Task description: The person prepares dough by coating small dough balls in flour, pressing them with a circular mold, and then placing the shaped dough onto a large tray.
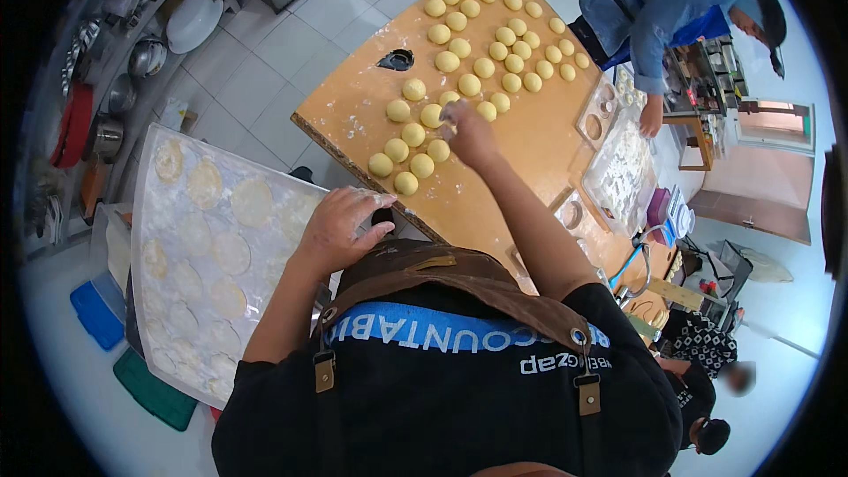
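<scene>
Your left hand [344,223], loose and empty, is at the near edge of the table [534,155]; your right hand [466,131], whose grip you cannot tell, is among forty-odd dough balls [470,84] on it; open room lies rightward; one co-worker [676,0] leans beyond.

smth matt dough balls [469,85], wood tbl [543,137]

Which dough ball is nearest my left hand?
The lowest dough ball in the picture, just beyond your left hand; all the others lie higher up, farther from it.
</scene>
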A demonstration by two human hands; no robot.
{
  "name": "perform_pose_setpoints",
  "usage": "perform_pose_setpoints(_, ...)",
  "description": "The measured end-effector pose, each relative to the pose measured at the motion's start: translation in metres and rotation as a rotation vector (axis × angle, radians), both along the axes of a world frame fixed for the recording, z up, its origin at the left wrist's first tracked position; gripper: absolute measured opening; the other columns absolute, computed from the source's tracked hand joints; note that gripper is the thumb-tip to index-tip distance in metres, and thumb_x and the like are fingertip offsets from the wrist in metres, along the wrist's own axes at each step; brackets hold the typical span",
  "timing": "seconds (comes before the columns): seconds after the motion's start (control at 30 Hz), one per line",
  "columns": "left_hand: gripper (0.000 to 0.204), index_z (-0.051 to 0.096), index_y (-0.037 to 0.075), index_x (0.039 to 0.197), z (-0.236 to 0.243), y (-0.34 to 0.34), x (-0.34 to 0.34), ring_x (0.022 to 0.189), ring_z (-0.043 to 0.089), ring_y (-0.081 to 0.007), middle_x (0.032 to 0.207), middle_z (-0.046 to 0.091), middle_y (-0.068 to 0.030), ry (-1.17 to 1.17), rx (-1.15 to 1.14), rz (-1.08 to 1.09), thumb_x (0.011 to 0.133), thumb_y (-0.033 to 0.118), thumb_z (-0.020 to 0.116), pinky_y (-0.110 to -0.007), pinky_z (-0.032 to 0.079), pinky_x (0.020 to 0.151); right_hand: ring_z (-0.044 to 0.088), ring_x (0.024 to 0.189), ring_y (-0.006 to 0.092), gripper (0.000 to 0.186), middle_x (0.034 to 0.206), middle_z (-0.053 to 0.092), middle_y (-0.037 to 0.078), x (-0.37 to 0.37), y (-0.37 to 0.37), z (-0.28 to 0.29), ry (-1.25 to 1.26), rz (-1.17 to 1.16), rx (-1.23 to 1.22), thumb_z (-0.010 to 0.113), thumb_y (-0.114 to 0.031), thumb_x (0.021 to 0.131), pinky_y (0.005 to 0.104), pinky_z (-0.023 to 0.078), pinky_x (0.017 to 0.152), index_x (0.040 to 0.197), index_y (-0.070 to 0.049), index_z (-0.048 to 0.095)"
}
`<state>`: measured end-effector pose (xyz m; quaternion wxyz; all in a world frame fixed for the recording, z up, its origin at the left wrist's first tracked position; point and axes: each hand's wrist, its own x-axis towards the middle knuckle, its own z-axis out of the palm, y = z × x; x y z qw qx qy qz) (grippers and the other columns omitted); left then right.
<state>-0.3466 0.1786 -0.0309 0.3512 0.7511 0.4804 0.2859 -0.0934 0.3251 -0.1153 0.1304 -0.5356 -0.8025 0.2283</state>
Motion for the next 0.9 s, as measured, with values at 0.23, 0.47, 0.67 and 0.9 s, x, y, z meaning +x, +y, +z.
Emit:
perform_pose_setpoints(0.23, 0.028, 0.063, 0.005, 0.102, -0.006, 0.020, -0.010, 0.090, 0.059, -0.0276, 0.098, 0.065, -0.0103, -0.064, 0.030, 0.018, 0.077, 0.018, 0.067, -0.037, 0.045, 0.081, 0.059, 0.094, 0.0337, 0.032, 0.102, 0.058, 0.014, 0.005, 0.039, -0.016, -0.159, 0.123, -0.074, 0.058, -0.006, 0.076, 0.0432, 0.050, 0.077, 0.108, -0.011, 0.057)
perform_pose_setpoints(0.47, 0.028, 0.063, 0.004, 0.102, -0.016, 0.022, -0.012, 0.089, 0.059, -0.0287, 0.097, 0.066, -0.0105, -0.070, 0.011, 0.051, 0.077, 0.016, 0.068, -0.037, 0.045, 0.081, 0.062, 0.094, 0.0286, 0.038, 0.117, 0.053, 0.012, -0.028, 0.030, -0.027, -0.471, 0.153, -0.174, 0.054, -0.007, 0.080, 0.0417, 0.052, 0.072, 0.118, -0.015, 0.052)
perform_pose_setpoints(0.67, 0.031, 0.063, 0.006, 0.105, -0.016, 0.019, -0.007, 0.090, 0.060, -0.0273, 0.097, 0.065, -0.0099, -0.048, 0.038, 0.027, 0.078, 0.019, 0.069, -0.037, 0.044, 0.079, 0.061, 0.093, 0.0294, 0.049, 0.118, 0.052, 0.011, -0.028, 0.028, -0.036, -0.455, 0.034, -0.155, 0.063, -0.008, 0.072, 0.0411, 0.052, 0.075, 0.119, -0.015, 0.052)
perform_pose_setpoints(0.9, 0.027, 0.063, 0.003, 0.100, -0.009, 0.016, 0.009, 0.088, 0.060, -0.0278, 0.096, 0.067, -0.0098, -0.026, 0.014, -0.026, 0.075, 0.009, 0.069, -0.037, 0.045, 0.079, 0.060, 0.092, 0.0327, 0.050, 0.111, 0.052, 0.014, -0.011, 0.007, 0.031, -0.120, -0.112, -0.117, 0.068, -0.016, 0.071, 0.0444, 0.050, 0.075, 0.118, -0.015, 0.051)
